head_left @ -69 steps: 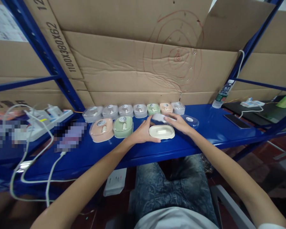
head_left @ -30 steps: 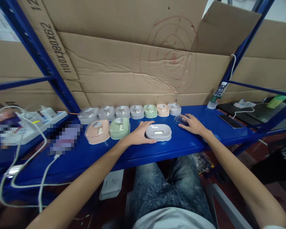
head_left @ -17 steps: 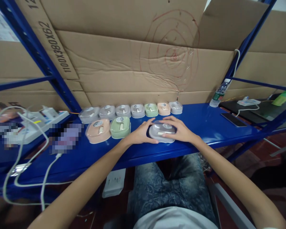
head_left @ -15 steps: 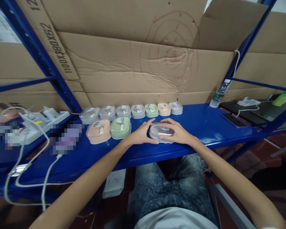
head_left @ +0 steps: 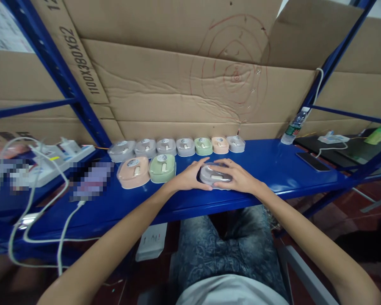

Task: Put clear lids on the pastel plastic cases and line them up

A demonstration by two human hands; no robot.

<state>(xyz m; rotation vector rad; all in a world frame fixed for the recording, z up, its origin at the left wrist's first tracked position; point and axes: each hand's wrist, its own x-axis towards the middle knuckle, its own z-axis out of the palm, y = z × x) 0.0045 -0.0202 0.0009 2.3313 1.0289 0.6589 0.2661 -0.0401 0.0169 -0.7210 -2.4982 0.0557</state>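
Observation:
Between my two hands a grey lidded box with a clear cover (head_left: 209, 177) rests near the front edge of the blue shelf (head_left: 269, 169). My left hand (head_left: 192, 176) is curled round its left side, thumb toward the front. From the right, my right hand (head_left: 238, 177) grips it, with fingers over the lid. Left of my hands stand a green box (head_left: 162, 169) and a peach box (head_left: 133, 173) of the same kind. Behind them runs a row of several such boxes, among them a small green one (head_left: 203, 146) and a small peach one (head_left: 220, 145).
A water bottle (head_left: 294, 127) leans at the back right, near a dark phone (head_left: 313, 161) on a cable. To the left lie a power strip (head_left: 57, 167), white cables (head_left: 63, 237) and a blurred-out device (head_left: 93, 180). Cardboard (head_left: 165, 84) walls the back.
The view has shifted slightly. My hands stay around the grey box, which looks a little more covered by my right fingers; the other boxes have not moved.

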